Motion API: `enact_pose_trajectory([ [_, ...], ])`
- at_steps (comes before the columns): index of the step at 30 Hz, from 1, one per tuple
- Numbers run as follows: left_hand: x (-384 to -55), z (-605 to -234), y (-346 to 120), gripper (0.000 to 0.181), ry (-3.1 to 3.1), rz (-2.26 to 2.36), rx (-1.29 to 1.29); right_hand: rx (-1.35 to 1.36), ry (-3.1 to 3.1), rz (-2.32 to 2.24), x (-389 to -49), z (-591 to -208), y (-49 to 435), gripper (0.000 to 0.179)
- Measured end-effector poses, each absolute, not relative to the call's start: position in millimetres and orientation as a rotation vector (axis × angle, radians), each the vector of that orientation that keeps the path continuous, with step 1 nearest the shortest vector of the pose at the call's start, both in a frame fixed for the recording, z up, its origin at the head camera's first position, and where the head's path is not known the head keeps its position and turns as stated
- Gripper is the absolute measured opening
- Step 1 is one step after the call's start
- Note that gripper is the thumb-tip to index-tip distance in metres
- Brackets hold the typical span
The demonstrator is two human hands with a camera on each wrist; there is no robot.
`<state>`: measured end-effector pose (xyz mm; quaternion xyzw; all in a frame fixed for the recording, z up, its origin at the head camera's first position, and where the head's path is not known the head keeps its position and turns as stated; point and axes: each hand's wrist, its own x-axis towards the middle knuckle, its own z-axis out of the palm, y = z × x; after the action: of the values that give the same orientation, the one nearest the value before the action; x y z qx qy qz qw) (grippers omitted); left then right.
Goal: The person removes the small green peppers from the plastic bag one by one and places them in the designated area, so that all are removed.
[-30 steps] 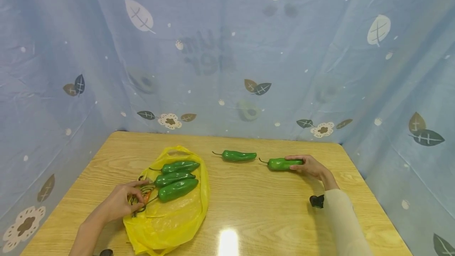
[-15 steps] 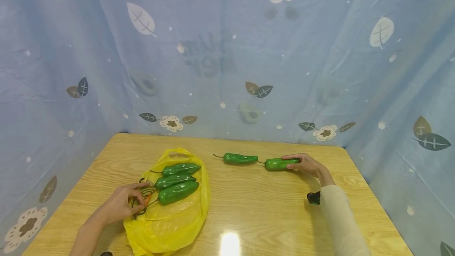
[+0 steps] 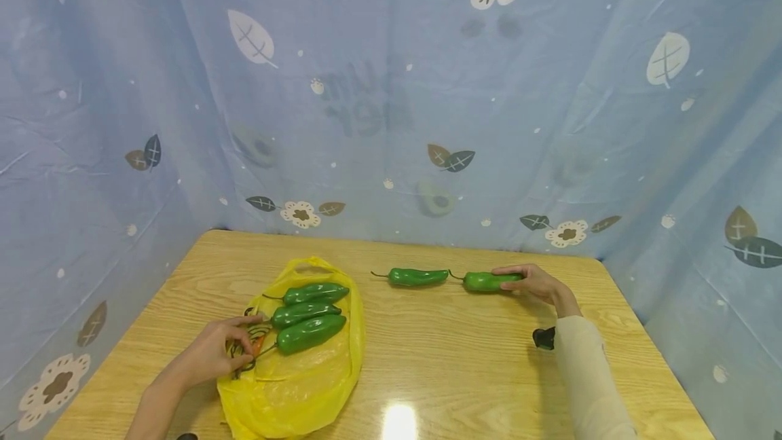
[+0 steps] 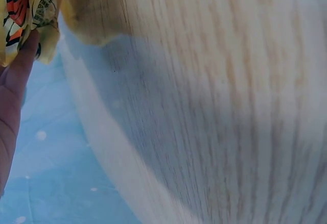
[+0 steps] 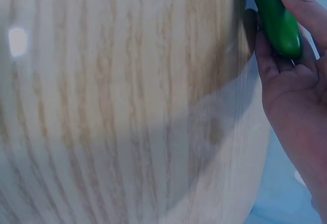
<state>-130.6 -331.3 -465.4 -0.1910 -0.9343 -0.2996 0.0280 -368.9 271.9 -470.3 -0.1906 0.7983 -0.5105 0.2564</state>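
In the head view my left hand (image 3: 216, 352) pinches the left side of a yellow plastic bag (image 3: 293, 402), where dark and orange print shows. The left wrist view has one finger (image 4: 24, 63) against the printed bag. Three green peppers (image 3: 311, 333) lie side by side on the bag, stems toward my left hand. Over at the table's right, my right hand (image 3: 537, 284) grips a green pepper (image 3: 482, 282) by its tip end, thumb and fingers on either side. Its stem points left, right at the tip of another green pepper (image 3: 418, 277) lying loose on the wood.
The wooden table (image 3: 452, 358) reaches back to a blue patterned curtain (image 3: 366, 121), which also hangs along both sides. A small black object (image 3: 544, 338) shows beside my right sleeve (image 3: 586, 372). A bright reflection sits near the table's front.
The right hand has slid its pepper slightly left and back, so the stem now meets the loose pepper's tip. My left hand stays at the bag. The head view has shifted a little.
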Motion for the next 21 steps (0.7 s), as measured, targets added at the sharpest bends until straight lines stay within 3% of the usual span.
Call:
enact_pose_trajectory([
  [21,-129,-461,-330,0.022,-2.914,-0.930,-0.576,-0.503,2.323,-1.566,-352,-469,300,0.057],
])
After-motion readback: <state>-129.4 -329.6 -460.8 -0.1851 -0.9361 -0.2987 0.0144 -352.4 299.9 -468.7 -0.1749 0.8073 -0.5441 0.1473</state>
